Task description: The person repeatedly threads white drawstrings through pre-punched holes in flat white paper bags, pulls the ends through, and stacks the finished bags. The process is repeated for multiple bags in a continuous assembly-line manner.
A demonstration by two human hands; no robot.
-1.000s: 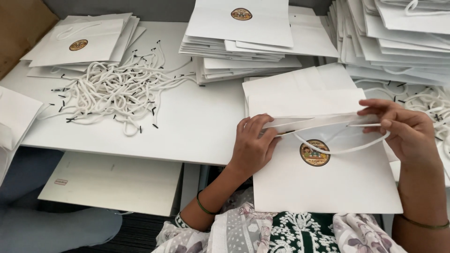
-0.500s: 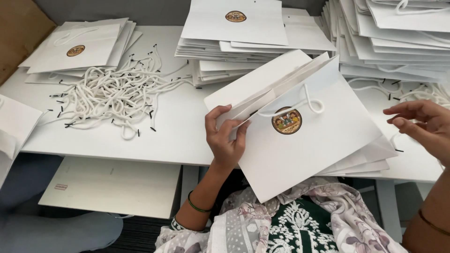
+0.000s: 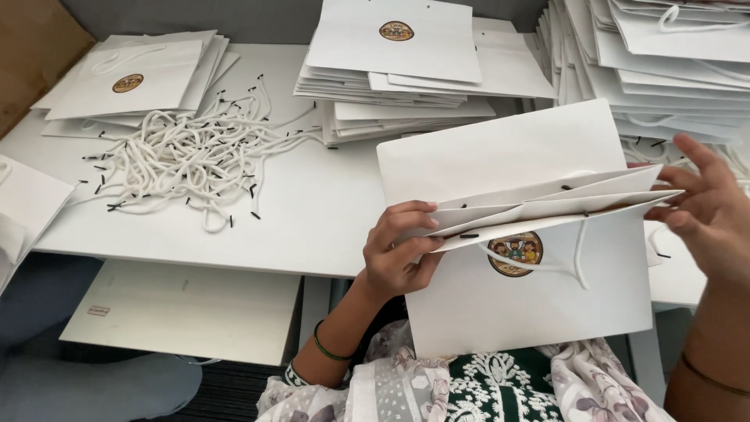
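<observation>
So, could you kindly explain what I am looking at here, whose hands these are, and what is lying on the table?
There is no machine here: the picture comes from a camera worn on a person's head, looking down at their own two bare hands. The left hand grips the left edge of a white paper bag with a round sticker, holding its top slightly open. A white cord handle hangs from that bag. The right hand is open by the bag's right corner; whether it touches is hard to tell. On the white table lie a loose pile of white cords with black tips and several stacks of flat white bags, more at the far left and right.
</observation>
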